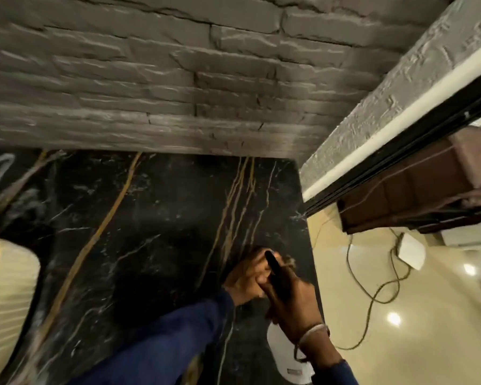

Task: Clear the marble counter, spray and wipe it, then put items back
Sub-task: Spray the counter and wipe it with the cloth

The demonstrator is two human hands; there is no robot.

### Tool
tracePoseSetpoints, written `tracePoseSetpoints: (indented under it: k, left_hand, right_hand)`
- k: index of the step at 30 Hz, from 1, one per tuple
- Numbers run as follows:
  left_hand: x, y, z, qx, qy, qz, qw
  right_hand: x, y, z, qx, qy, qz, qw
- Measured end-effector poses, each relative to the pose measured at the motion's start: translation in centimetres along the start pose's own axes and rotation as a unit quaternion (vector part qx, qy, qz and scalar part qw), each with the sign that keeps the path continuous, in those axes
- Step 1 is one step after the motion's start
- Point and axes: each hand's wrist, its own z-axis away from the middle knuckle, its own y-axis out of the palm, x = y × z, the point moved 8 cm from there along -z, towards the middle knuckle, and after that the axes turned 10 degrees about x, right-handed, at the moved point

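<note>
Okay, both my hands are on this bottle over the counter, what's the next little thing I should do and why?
Probably aim the nozzle at the bare black marble counter and squeeze. The right hand grips the dark sprayer head of the white spray bottle, the left hand steadies it, and this stretch shows no items. No cloth is visible, so wiping likely follows.

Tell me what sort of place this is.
Probably an indoor counter in a home or shop, though I can't tell which. A black marble counter with gold veins meets a grey stone-brick wall, and beside it a glossy cream floor has a loose cable lying on it.
</note>
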Motion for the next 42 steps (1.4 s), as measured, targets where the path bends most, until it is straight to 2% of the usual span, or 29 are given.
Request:
tracePoseSetpoints:
  k: [2,4,6,7,8,9,10,11,12,13,15,17,18,20,21,22,24,25,26,27,29,32,33,34,35,37,38,39,42]
  left_hand:
    - [2.9,0.4,-2.1,-0.018,-0.005,-0.078,0.997]
    - [6.6,-2.0,-3.8,-0.095,-0.124,-0.063,0.986]
    - [9.7,-4.6,-4.8,-0.173,-0.262,-0.018,0.949]
    - [10.4,-5.0,-5.4,-0.201,-0.314,0.002,0.928]
    - [9.6,-4.8,-6.5,-0.204,-0.319,0.021,0.925]
    - [7.3,-3.7,-8.3,-0.188,-0.265,0.013,0.946]
    - [3.1,-1.4,-9.8,-0.132,-0.153,-0.063,0.977]
    - [-1.8,1.3,-10.0,-0.07,-0.027,-0.133,0.988]
    - [-5.7,3.7,-9.0,-0.035,0.09,-0.159,0.983]
    - [-8.0,5.5,-8.1,0.013,0.168,-0.168,0.971]
    - [-8.8,7.5,-8.1,0.084,0.253,-0.178,0.947]
    - [-6.8,7.3,-10.8,0.121,0.267,-0.184,0.938]
    - [-4.6,5.6,-13.8,0.076,0.227,-0.181,0.954]
    - [1.0,0.4,-20.1,-0.018,0.062,-0.139,0.988]
    - [3.3,-1.9,-22.4,-0.032,-0.019,-0.125,0.991]
    - [4.8,-3.0,-23.7,-0.039,-0.069,-0.121,0.989]
    - [4.5,-2.7,-24.7,-0.057,-0.098,-0.128,0.985]
    - [2.9,-1.6,-24.2,-0.046,-0.078,-0.13,0.987]
    - [0.7,0.1,-23.3,-0.021,-0.012,-0.134,0.991]
    - [-1.6,2.5,-21.9,0.02,0.076,-0.133,0.988]
    - [-4.9,6.7,-18.4,0.133,0.182,-0.133,0.965]
    - [-5.2,8.7,-16.1,0.228,0.223,-0.143,0.937]
    - [-4.7,8.1,-16.9,0.222,0.224,-0.162,0.935]
    - [-3.7,6.4,-18.6,0.172,0.219,-0.183,0.943]
    - [-2.2,3.5,-20.6,0.102,0.178,-0.173,0.963]
    - [3.2,-3.1,-23.6,-0.003,0.007,-0.142,0.99]
    - [5.8,-5.3,-23.6,-0.022,-0.066,-0.131,0.989]
    - [7.6,-6.4,-23.0,-0.027,-0.101,-0.12,0.987]
    - [6.9,-8.1,-17.3,-0.078,-0.137,-0.075,0.985]
  right_hand:
    - [-1.8,-1.2,0.9,-0.009,0.015,-0.033,0.999]
    - [-3.6,-2.3,1.8,-0.014,0.025,-0.037,0.999]
    - [-5.0,-3.4,2.5,-0.025,0.028,-0.058,0.998]
    - [-5.6,-3.8,2.9,-0.033,0.028,-0.069,0.997]
    - [-6.3,-4.1,3.3,-0.04,0.024,-0.076,0.996]
    - [-6.8,-4.5,3.7,-0.048,0.02,-0.083,0.995]
    - [-7.4,-4.9,4.2,-0.058,0.019,-0.094,0.994]
    - [-8.0,-5.2,4.6,-0.065,0.022,-0.105,0.992]
    - [-8.4,-5.5,4.8,-0.069,0.025,-0.106,0.992]
    - [-8.8,-5.7,5.0,-0.069,0.029,-0.105,0.992]
    - [-9.3,-6.2,5.3,-0.064,0.026,-0.103,0.992]
    - [-10.1,-6.1,5.3,-0.05,0.031,-0.108,0.992]
    - [-10.7,-6.0,5.1,-0.043,0.043,-0.111,0.992]
    - [-11.7,-5.8,4.7,-0.029,0.052,-0.118,0.991]
    - [-11.9,-5.9,4.4,-0.029,0.047,-0.118,0.992]
    - [-11.6,-6.2,4.2,-0.032,0.044,-0.114,0.992]
    - [-11.7,-6.9,3.6,-0.031,0.05,-0.12,0.991]
    - [-11.8,-7.0,3.5,-0.027,0.053,-0.133,0.989]
    - [-12.0,-7.1,3.2,-0.027,0.055,-0.144,0.988]
    - [-12.0,-7.4,3.1,-0.034,0.052,-0.145,0.987]
    - [-12.0,-8.4,2.8,-0.062,0.04,-0.14,0.987]
    - [-11.3,-9.9,2.0,-0.071,0.026,-0.12,0.99]
    - [-11.1,-10.2,1.7,-0.074,0.023,-0.119,0.99]
    - [-10.9,-10.5,1.4,-0.08,0.021,-0.122,0.989]
    - [-10.8,-10.5,1.3,-0.081,0.019,-0.123,0.989]
    - [-10.6,-10.4,0.9,-0.07,0.012,-0.109,0.992]
    - [-10.2,-10.1,0.8,-0.06,0.008,-0.1,0.993]
    - [-9.9,-9.9,0.7,-0.051,0.003,-0.099,0.994]
    - [-8.0,-8.8,0.2,-0.042,-0.037,-0.092,0.994]
